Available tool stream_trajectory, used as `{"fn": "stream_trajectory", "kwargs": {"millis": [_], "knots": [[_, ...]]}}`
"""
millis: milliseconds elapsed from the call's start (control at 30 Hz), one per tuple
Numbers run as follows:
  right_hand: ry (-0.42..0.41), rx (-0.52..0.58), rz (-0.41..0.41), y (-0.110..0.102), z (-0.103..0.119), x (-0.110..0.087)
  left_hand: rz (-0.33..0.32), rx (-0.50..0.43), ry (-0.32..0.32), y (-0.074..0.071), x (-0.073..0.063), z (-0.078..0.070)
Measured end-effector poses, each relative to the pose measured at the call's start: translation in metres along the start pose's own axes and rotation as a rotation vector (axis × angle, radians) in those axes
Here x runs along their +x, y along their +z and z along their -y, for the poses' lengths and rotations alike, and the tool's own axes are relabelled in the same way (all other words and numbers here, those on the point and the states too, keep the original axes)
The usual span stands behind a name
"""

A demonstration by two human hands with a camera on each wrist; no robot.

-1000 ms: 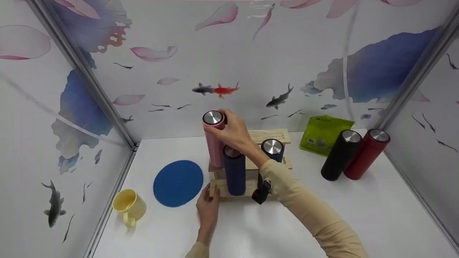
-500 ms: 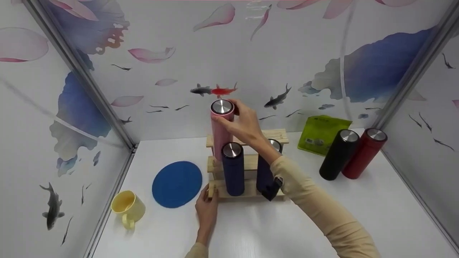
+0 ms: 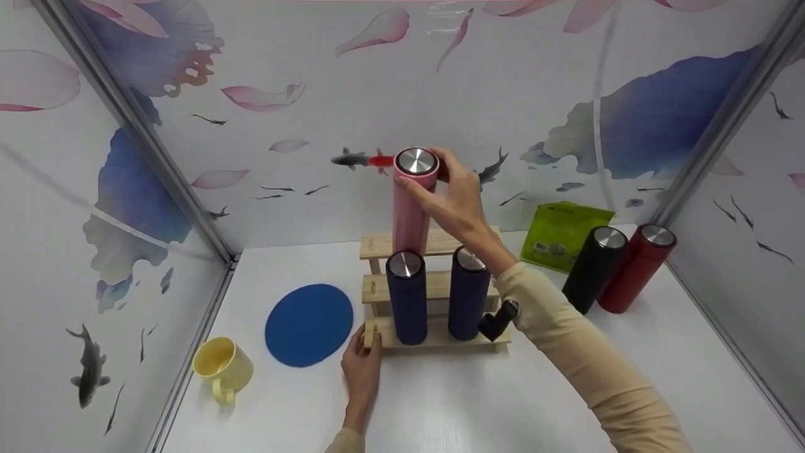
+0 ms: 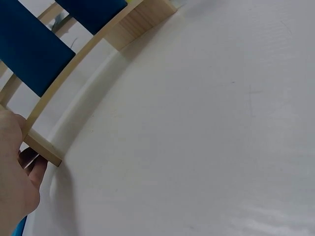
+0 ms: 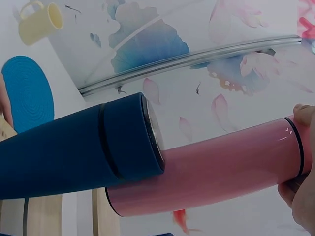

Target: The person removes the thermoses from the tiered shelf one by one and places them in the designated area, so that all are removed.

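Note:
My right hand [image 3: 458, 200] grips a pink thermos [image 3: 411, 211] round its top, holding it upright behind the dark blue thermoses, over the upper part of a three-step wooden rack [image 3: 377, 246]. In the right wrist view the pink thermos [image 5: 211, 169] shows almost whole, its lower end partly behind a blue thermos [image 5: 74, 147]. On the rack's lowest step stand a left blue thermos [image 3: 407, 302] and a right blue thermos [image 3: 467, 299]. My left hand [image 3: 361, 371] pinches the left end of that lowest step, thumb on top; the left wrist view shows fingers [image 4: 38, 172] beneath the wood.
Left of the rack lies a round blue mat [image 3: 308, 324], with a yellow mug [image 3: 224, 371] beyond it. On the right stand a black thermos [image 3: 594, 270], a red thermos [image 3: 638, 270] and a green pouch [image 3: 563, 236]. White walls enclose the table's back and sides.
My right hand has carried the pink thermos up and to the right, from the rack's left end toward its middle. The left hand stays at the lowest step.

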State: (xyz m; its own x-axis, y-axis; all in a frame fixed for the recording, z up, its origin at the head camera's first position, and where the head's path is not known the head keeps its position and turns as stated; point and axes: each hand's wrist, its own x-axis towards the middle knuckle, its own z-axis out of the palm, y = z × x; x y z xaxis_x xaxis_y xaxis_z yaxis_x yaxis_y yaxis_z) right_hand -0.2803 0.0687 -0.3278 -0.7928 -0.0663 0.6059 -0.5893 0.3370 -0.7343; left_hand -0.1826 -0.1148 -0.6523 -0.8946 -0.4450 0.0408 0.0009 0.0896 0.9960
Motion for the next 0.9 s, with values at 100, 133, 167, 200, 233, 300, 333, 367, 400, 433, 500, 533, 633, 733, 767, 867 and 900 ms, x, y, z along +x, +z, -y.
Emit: {"fn": "stream_trajectory", "kwargs": {"millis": [100, 133, 167, 200, 233, 300, 333, 367, 400, 433, 500, 533, 633, 733, 767, 867, 900], "knots": [[-0.005, -0.009, -0.029, -0.009, -0.001, 0.004, -0.013, 0.015, -0.013, 0.0, -0.001, 0.0], [-0.006, -0.013, -0.035, -0.012, -0.002, 0.005, -0.016, 0.018, -0.015, 0.0, -0.001, 0.0], [-0.005, -0.016, -0.043, -0.016, -0.002, 0.006, -0.016, 0.018, -0.017, 0.0, -0.001, 0.0], [-0.007, -0.022, -0.05, -0.02, -0.003, 0.007, -0.016, 0.021, -0.018, 0.0, -0.001, 0.0], [-0.006, -0.028, -0.058, -0.023, -0.004, 0.007, -0.016, 0.024, -0.019, 0.0, -0.001, -0.001], [-0.002, -0.039, -0.073, -0.031, -0.006, 0.009, -0.011, 0.03, -0.022, 0.0, -0.001, 0.0], [0.001, -0.045, -0.082, -0.035, -0.007, 0.009, -0.009, 0.034, -0.023, 0.0, 0.0, 0.0], [0.004, -0.052, -0.093, -0.038, -0.009, 0.01, -0.005, 0.035, -0.021, 0.0, -0.001, -0.001], [0.005, -0.06, -0.103, -0.042, -0.01, 0.01, -0.003, 0.04, -0.022, -0.001, -0.001, -0.001], [0.006, -0.069, -0.113, -0.045, -0.011, 0.01, -0.004, 0.044, -0.022, -0.001, -0.001, -0.002], [0.012, -0.089, -0.127, -0.052, -0.014, 0.01, -0.007, 0.042, -0.018, -0.002, -0.001, -0.003], [0.013, -0.095, -0.134, -0.055, -0.015, 0.009, -0.011, 0.043, -0.014, -0.002, -0.002, -0.004], [0.027, -0.118, -0.148, -0.064, -0.018, 0.008, -0.019, 0.039, -0.004, -0.003, -0.001, -0.003], [0.043, -0.136, -0.159, -0.073, -0.023, 0.007, -0.011, 0.034, 0.001, -0.003, 0.0, -0.001], [0.049, -0.144, -0.163, -0.076, -0.025, 0.006, -0.007, 0.032, -0.002, -0.003, 0.0, 0.0], [0.063, -0.158, -0.178, -0.086, -0.03, 0.005, 0.0, 0.027, -0.009, -0.001, 0.0, 0.001], [0.07, -0.162, -0.183, -0.09, -0.031, 0.004, 0.001, 0.024, -0.011, 0.0, 0.0, 0.001]]}}
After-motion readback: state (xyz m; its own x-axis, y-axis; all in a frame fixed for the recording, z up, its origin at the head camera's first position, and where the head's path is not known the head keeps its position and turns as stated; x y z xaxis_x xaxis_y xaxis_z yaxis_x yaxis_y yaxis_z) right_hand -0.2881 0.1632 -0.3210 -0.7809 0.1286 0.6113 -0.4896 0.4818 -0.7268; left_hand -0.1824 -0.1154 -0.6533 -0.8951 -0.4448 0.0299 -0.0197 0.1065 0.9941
